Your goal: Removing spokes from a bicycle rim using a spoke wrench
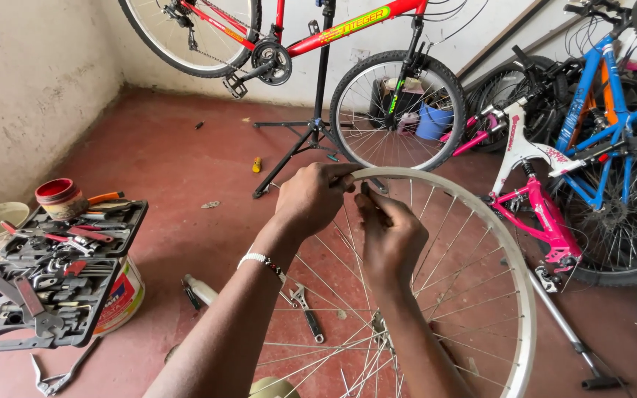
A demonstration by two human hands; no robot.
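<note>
A bare silver bicycle wheel rim (514,273) with thin spokes stands upright in front of me. My left hand (311,197) grips the rim's top edge, a beaded bracelet on its wrist. Just right of it, my right hand (391,232) pinches a small dark tool against a spoke close under the rim. The wheel's hub (379,324) sits low, between my forearms.
An open black tool case (53,274) lies at left on a paint bucket, with a red tin and a white bucket beside it. A wrench (307,313) lies on the red floor. A red bicycle (311,33) hangs on a repair stand; pink and blue bicycles lean at right.
</note>
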